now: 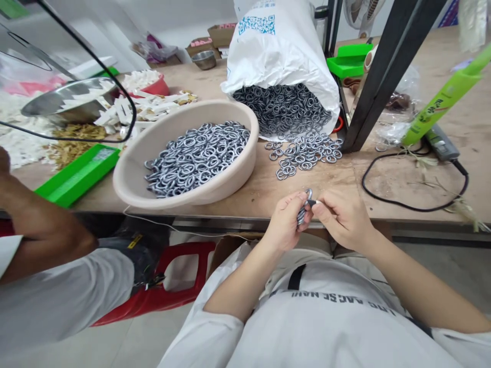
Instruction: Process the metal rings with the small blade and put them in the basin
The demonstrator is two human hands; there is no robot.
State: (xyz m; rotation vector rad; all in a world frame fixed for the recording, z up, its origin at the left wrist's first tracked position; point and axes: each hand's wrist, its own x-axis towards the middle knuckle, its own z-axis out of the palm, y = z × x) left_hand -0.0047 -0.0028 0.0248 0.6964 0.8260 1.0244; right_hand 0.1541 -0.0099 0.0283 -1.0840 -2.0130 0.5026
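Note:
Just above the table's front edge, my left hand (284, 221) is closed around several grey metal rings (301, 216). My right hand (345, 219) meets it from the right, thumb and fingers pinching a small dark piece (311, 203) against the rings; its kind is too small to make out. Beyond my hands lies a loose pile of the same rings (303, 153), spilling from the mouth of a white sack (280, 56). To the left, a beige plastic basin (245, 171) holds a large heap of rings (199, 158).
A co-worker's arm (42, 220) is at the left, by a red stool (184, 286). Green trays (80, 176), a steel bowl (38, 110) and white pieces stand left. Right are a black metal post (378, 76), a black cord (399, 207) and a lime-green fan-shaped object (441, 102).

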